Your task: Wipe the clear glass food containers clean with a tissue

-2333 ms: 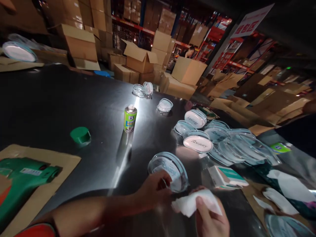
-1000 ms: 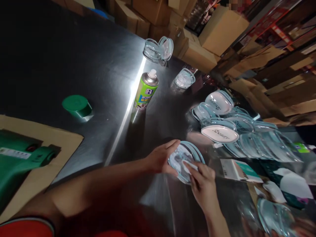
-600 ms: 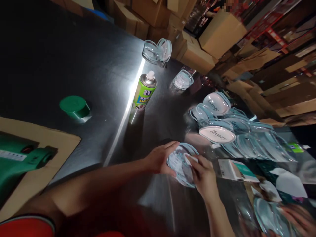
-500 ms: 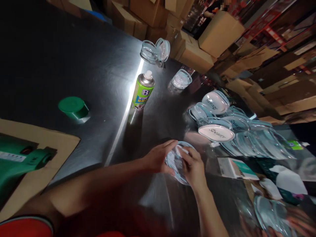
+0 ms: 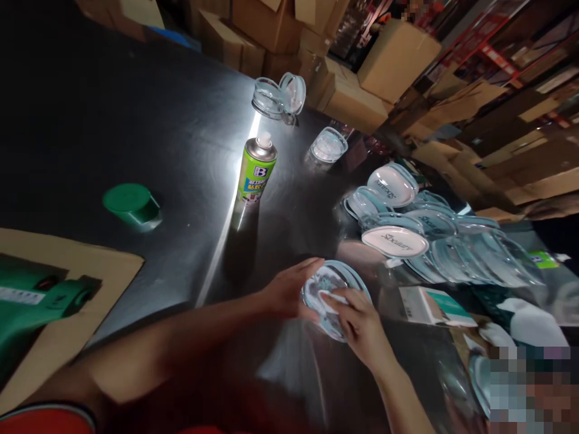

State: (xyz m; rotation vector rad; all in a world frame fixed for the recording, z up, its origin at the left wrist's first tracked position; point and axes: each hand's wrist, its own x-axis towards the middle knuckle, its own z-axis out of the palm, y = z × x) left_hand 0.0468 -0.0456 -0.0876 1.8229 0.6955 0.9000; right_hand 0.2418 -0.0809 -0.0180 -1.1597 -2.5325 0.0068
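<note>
My left hand [image 5: 289, 290] is wrapped round the near-left edge of a clear oval plastic case [image 5: 353, 276] with a pale blue rim. My right hand [image 5: 362, 322] presses its fingertips onto the top of the case, a small white wipe [image 5: 332, 299] pinched under them. Silvery, see-through patches show on the case's face. Beyond the hands stands a green spray can [image 5: 257, 172] with a white nozzle. Its likely cap, a green lid [image 5: 131, 205], lies to the left.
Several similar cases with printed lettering [image 5: 395, 242] are heaped at right. Two clear containers [image 5: 329, 146] [image 5: 268, 99] stand farther back. A green machine [image 5: 40, 295] on cardboard sits at left. Cardboard boxes [image 5: 398, 60] line the far side. A co-worker's area at lower right is blurred out.
My right hand has slid the white wipe down and towards me across the case, uncovering more of its upper face. My left hand keeps its hold. The view has shifted slightly.
</note>
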